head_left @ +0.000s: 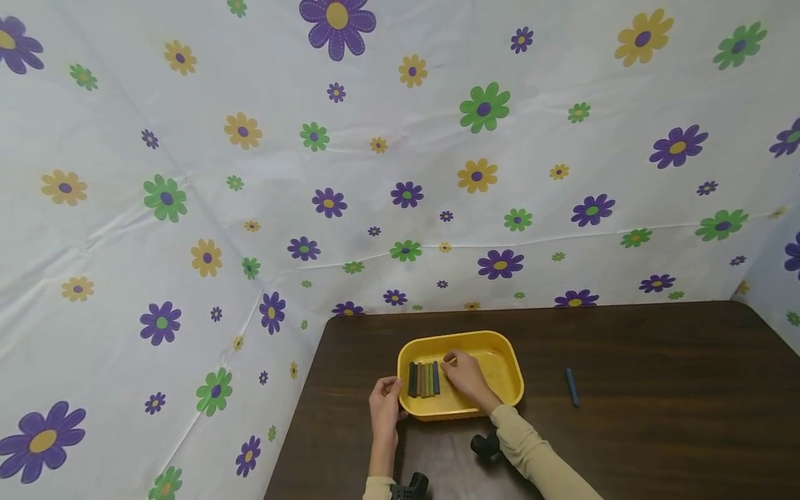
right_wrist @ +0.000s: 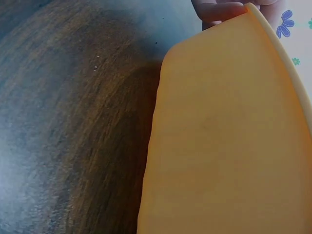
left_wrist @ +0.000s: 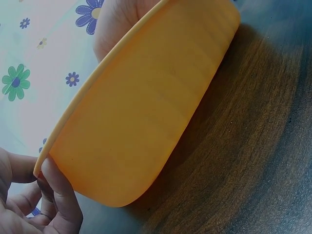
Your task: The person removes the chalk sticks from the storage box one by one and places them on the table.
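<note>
A yellow plastic tray [head_left: 459, 415] stands on the brown table. At its front left corner my left hand [head_left: 384, 406] pinches the rim between thumb and fingers, seen closely in the left wrist view. My right hand [head_left: 467, 378] reaches inside the tray, its fingertips just right of a row of crayon-like sticks [head_left: 424, 380]. These lie side by side in dark, brown, olive and blue tones. Whether the right fingers hold a stick cannot be made out; in the right wrist view the tray's wall [right_wrist: 224, 131] hides them.
One blue stick [head_left: 571, 387] lies alone on the table [head_left: 656, 396], right of the tray. A white cloth with printed flowers [head_left: 437, 222] hangs behind the table and along its left side. A black wrist device [head_left: 484, 445] is near the right sleeve.
</note>
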The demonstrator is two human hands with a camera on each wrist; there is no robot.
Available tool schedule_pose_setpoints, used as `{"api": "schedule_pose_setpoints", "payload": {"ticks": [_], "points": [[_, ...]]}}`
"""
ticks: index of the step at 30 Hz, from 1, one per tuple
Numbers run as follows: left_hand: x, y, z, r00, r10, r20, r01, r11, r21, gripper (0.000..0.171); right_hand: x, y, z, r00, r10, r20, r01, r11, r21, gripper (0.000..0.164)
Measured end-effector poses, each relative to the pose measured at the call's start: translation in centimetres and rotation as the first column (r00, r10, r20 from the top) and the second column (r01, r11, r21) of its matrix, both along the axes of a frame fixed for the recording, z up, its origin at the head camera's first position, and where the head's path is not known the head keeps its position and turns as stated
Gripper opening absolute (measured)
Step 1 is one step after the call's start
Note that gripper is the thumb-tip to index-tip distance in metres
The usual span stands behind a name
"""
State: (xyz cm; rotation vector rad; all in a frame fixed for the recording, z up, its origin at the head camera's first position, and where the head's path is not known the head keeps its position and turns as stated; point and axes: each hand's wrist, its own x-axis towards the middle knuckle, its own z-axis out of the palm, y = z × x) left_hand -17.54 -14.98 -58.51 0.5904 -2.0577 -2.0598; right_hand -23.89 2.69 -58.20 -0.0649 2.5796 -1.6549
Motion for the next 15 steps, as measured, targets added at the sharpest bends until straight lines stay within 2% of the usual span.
{"api": "schedule_pose_setpoints", "payload": {"ticks": [7,15], "points": [[0.07,0.04,-0.06,1.000,0.006,-0.005,-0.006,1.000,-0.005,0.021,0.06,-0.39,-0.20,0.995,0.028,0.096,-0.013,0.988,-0.153,0.029],[-0.02,0.03,-0.22,1.000,0.002,-0.001,-0.002,1.000,-0.002,0.024,-0.18,-0.78,-0.33,0.993,0.022,0.116,-0.001,0.983,-0.183,0.036]]}}
